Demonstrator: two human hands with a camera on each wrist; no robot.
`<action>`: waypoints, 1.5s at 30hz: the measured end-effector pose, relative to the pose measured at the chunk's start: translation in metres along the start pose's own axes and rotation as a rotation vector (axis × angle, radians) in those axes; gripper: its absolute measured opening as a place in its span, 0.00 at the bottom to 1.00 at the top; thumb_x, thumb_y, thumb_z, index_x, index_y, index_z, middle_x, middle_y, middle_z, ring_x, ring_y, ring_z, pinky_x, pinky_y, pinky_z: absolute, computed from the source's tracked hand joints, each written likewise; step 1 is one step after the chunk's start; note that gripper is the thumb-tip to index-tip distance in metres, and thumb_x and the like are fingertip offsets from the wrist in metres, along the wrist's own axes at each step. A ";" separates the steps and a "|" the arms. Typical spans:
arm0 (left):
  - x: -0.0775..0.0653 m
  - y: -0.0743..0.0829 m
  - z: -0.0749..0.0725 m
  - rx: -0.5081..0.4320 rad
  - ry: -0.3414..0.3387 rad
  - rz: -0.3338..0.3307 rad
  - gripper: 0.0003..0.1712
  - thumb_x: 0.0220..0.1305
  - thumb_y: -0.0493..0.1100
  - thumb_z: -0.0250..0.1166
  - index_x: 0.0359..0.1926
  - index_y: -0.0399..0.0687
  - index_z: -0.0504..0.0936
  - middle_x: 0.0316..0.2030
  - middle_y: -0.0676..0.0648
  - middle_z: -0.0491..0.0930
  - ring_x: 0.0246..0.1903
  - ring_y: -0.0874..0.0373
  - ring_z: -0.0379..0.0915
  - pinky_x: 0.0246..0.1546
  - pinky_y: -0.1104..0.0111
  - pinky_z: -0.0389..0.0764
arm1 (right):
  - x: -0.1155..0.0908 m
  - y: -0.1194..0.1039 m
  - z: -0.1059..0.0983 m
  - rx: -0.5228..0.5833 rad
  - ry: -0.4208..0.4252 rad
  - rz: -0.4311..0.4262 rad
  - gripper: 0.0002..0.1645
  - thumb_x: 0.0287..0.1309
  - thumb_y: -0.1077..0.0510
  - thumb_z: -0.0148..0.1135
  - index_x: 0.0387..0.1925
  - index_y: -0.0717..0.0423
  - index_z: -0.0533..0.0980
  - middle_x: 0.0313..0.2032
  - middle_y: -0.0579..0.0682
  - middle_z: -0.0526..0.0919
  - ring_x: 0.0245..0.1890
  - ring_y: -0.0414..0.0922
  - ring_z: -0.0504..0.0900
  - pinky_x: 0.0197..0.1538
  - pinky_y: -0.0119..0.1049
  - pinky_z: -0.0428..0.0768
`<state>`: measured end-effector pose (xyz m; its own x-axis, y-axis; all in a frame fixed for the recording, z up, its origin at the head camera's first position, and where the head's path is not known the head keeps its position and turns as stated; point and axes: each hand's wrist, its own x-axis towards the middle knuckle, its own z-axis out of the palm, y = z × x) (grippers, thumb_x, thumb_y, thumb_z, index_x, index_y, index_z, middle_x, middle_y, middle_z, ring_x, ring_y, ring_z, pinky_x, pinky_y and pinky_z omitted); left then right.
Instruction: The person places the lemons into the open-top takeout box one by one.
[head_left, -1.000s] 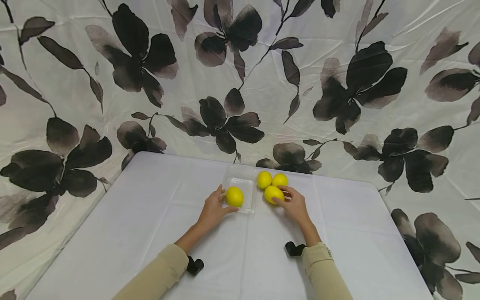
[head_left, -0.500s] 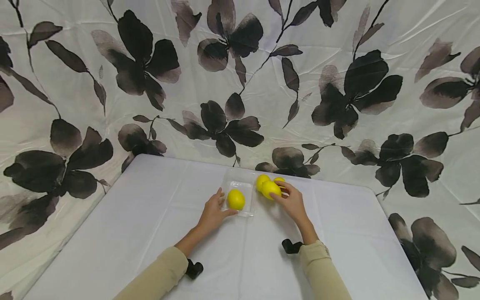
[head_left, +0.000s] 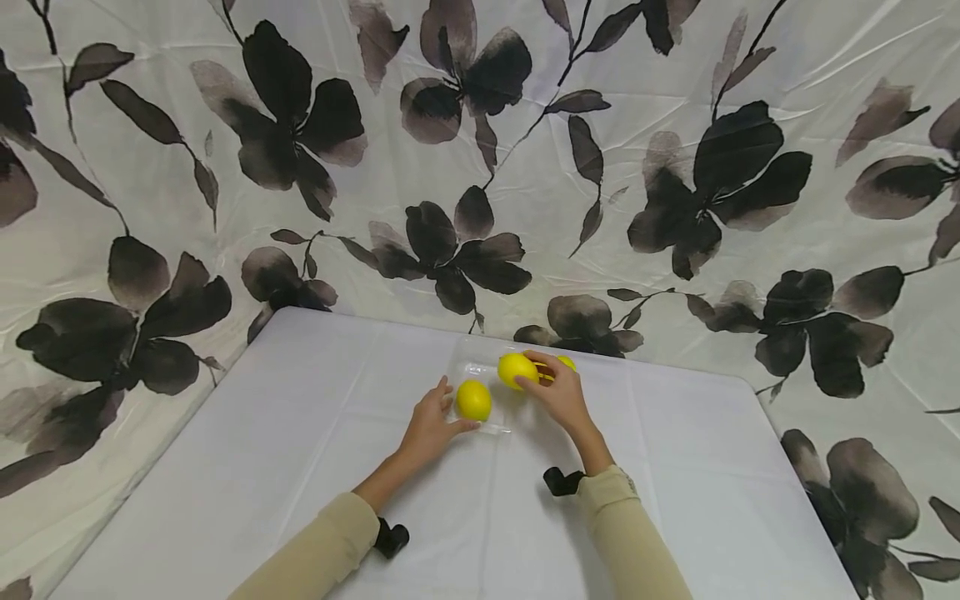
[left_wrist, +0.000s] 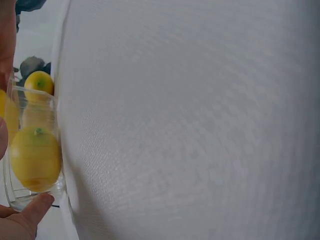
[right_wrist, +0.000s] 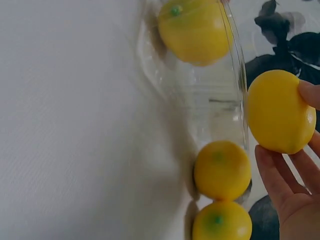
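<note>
A clear plastic container (head_left: 495, 428) stands near the table's far edge with one lemon (head_left: 474, 401) inside. My left hand (head_left: 431, 427) holds the container at its near left corner, thumb along the near wall and fingers at the left side. In my right hand (head_left: 564, 398), a second lemon (head_left: 517, 372) is pinched between thumb and fingers, raised by the container's right rim. The right wrist view shows this held lemon (right_wrist: 281, 111) above rim height. Two more lemons, one nearer (right_wrist: 222, 170) and one farther along (right_wrist: 222, 222), rest in a row beside the container.
A white cloth covers the table (head_left: 360, 358). Behind it hangs a pale curtain (head_left: 585, 183) with dark printed flowers. Black wrist cameras, left (head_left: 392, 538) and right (head_left: 562, 481), sit at the cuffs of the beige sleeves.
My right hand has lifted its lemon from beside the other two and carried it left to the container's right rim. The left hand stays at the container.
</note>
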<state>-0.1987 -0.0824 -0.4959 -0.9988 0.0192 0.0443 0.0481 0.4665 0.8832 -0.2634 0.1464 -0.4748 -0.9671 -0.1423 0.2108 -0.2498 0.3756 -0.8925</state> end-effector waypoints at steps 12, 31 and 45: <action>-0.002 0.001 0.003 0.023 0.003 0.011 0.57 0.53 0.47 0.77 0.74 0.30 0.53 0.66 0.31 0.68 0.61 0.38 0.73 0.60 0.52 0.77 | 0.013 -0.008 0.029 -0.026 -0.051 -0.056 0.28 0.54 0.57 0.74 0.57 0.56 0.79 0.56 0.57 0.81 0.54 0.56 0.82 0.59 0.49 0.81; -0.001 0.002 0.000 0.001 -0.021 0.007 0.56 0.55 0.46 0.76 0.74 0.29 0.52 0.67 0.30 0.67 0.61 0.39 0.73 0.60 0.54 0.77 | 0.015 -0.004 0.038 0.099 -0.070 -0.050 0.27 0.56 0.62 0.71 0.58 0.60 0.77 0.58 0.59 0.79 0.59 0.58 0.79 0.62 0.51 0.78; 0.000 0.003 0.002 0.035 -0.010 -0.003 0.57 0.53 0.47 0.76 0.74 0.30 0.52 0.67 0.31 0.67 0.60 0.39 0.74 0.60 0.54 0.77 | 0.013 0.004 0.000 0.057 -0.015 -0.050 0.27 0.56 0.63 0.71 0.58 0.61 0.77 0.58 0.58 0.80 0.59 0.54 0.79 0.61 0.46 0.80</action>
<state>-0.1984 -0.0795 -0.4945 -0.9990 0.0268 0.0370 0.0454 0.4976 0.8662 -0.2764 0.1458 -0.4755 -0.9525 -0.1733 0.2505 -0.2945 0.3151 -0.9022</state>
